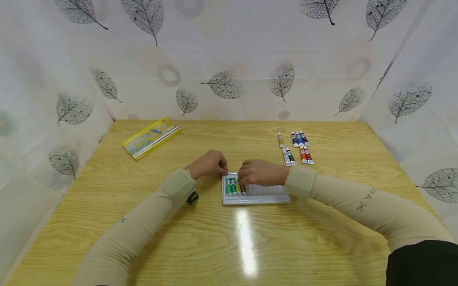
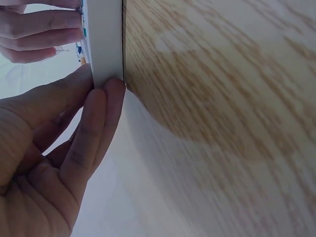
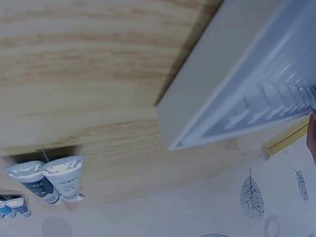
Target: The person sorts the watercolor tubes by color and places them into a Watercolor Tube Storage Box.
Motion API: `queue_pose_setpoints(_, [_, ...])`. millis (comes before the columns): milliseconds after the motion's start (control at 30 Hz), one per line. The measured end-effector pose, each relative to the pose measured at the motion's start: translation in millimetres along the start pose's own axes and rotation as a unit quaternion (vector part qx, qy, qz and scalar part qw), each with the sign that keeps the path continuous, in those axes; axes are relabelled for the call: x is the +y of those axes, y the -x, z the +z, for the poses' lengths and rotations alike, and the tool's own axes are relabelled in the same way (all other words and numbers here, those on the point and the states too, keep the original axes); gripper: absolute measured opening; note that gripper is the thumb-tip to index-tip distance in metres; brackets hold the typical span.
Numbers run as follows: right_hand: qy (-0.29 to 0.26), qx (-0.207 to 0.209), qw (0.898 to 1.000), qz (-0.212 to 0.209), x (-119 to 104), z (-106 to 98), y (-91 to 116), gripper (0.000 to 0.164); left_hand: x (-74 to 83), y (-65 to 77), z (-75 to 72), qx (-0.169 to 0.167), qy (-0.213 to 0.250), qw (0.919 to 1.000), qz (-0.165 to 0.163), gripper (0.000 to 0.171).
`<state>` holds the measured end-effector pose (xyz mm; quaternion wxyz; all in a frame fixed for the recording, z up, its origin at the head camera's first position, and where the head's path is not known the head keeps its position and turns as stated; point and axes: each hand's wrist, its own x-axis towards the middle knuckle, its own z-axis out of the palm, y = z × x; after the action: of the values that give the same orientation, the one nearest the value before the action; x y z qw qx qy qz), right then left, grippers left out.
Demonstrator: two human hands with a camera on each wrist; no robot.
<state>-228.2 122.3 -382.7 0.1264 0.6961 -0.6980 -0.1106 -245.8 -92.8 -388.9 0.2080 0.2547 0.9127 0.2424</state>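
A white paint tray [image 1: 268,198] lies on the table with several small paint tubes in its left slots: two green tubes [image 1: 230,187], a yellow one [image 1: 237,188] and a brown one [image 1: 243,190]. At the tray's far left corner, my left hand [image 1: 212,163] pinches the edge; thumb and fingers grip the white side wall [image 2: 106,44] in the left wrist view. My right hand [image 1: 262,172] is over the tray, its bent fingers at the top end of the brown tube and hiding that end. Ridged slots [image 3: 276,101] to the right hold no tubes.
Loose paint tubes stand in groups at the back right: a gold one [image 1: 280,140], blue ones [image 1: 299,139], white and black ones [image 1: 288,156], red ones [image 1: 306,155]. A yellow cardboard box [image 1: 152,139] lies back left. A leaf-printed curtain [image 1: 247,51] borders the table.
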Motion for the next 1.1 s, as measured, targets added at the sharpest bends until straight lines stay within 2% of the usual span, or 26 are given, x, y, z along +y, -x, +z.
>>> queue_pose_setpoints(167, [0.000, -0.014, 1.000, -0.002, 1, -2, -4, 0.016, -1.1, -0.4, -2.0, -0.003, 0.005, 1.0000, 0.000, 0.012])
queue_pose_setpoints(367, [0.022, -0.011, 0.999, -0.022, 4, 1, -5, 0.013, -0.1, 1.1, -6.0, -0.006, 0.003, 0.9999, 0.011, 0.016])
queue_pose_setpoints(500, [0.003, -0.004, 1.000, -0.015, 1, 7, -1, 0.015, -2.2, -2.8, -0.3, -0.014, 0.006, 0.9998, -0.009, 0.013])
queue_pose_setpoints(667, [-0.004, 0.015, 1.000, -0.026, -8, 12, 5, 0.017, -3.5, -3.3, 6.7, -0.024, -0.004, 0.9996, -0.013, 0.013])
queue_pose_setpoints(867, [0.034, 0.014, 0.998, -0.050, -10, 4, 4, 0.019, -2.6, -1.4, 3.5, -0.003, -0.012, 0.9999, -0.004, 0.013])
queue_pose_setpoints(1100, [0.036, -0.003, 0.998, -0.058, -7, -4, 1, 0.018, -1.9, -2.8, 1.0, -0.010, -0.003, 0.9999, -0.002, 0.012])
